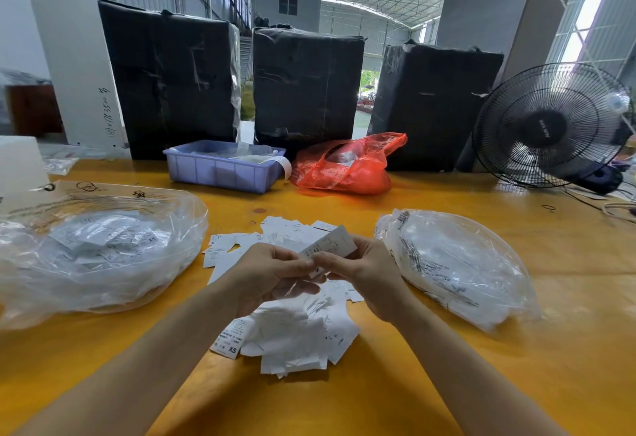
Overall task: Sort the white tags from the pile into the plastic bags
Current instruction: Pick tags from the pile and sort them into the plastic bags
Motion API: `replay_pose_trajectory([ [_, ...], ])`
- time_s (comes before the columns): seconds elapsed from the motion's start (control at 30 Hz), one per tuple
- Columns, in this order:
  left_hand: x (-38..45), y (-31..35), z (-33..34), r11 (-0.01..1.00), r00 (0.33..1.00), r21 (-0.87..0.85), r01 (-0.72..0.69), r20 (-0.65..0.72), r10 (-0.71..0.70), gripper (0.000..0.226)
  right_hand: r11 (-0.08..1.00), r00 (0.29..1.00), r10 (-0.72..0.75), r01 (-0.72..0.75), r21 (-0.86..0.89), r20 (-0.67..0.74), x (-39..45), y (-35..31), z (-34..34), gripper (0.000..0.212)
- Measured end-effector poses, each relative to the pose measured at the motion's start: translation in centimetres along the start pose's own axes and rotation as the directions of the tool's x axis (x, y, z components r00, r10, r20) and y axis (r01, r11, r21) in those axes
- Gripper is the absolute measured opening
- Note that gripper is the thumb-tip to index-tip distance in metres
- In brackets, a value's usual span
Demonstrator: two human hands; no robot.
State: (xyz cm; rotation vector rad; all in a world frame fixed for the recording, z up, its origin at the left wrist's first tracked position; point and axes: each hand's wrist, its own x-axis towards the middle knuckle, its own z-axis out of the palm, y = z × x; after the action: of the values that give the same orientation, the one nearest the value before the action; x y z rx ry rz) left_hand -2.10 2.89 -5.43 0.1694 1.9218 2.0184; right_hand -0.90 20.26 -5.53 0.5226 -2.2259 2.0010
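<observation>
At the far edge of the yellow surface [447, 384] we see a lilac tray [220, 170] beside a crumpled red bag [347, 169], three black-wrapped bales [306, 88] standing behind them, and a black fan [550, 126] off to the right.

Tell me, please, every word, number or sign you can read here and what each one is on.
"XS": tag at the pile's near left edge.
"XS": tag inside the left plastic bag.
Handwritten digits on the white pillar: too unclear to read.
Fan hub lettering, right plastic bag print, held tag print: too blurred.
</observation>
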Motion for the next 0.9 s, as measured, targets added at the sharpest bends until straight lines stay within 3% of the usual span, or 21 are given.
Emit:
replay_pose_trajectory([
  [0.23,0.05,-0.02,0.70,0.998,0.997,-0.042,-0.040,-0.071,0.037,0.017,0.997,0.974,0.016,0.003,0.082,-0.227,0.39,0.15,-0.41,0.003],
  [0.5,0.11,-0.11,0.67,0.997,0.989,-0.061,-0.054,-0.139,0.045,0.008,0.998,0.970,-0.054,0.048,-0.033,-0.239,0.24,-0.14,-0.23,0.016],
  [0.9,0.14,-0.08,0.83,0.997,0.988,-0.046,-0.069,-0.139,0.062,0.016,0.979,0.974,-0.113,0.075,-0.189,-0.198,-0.05,-0.35,0.40,0.018],
])
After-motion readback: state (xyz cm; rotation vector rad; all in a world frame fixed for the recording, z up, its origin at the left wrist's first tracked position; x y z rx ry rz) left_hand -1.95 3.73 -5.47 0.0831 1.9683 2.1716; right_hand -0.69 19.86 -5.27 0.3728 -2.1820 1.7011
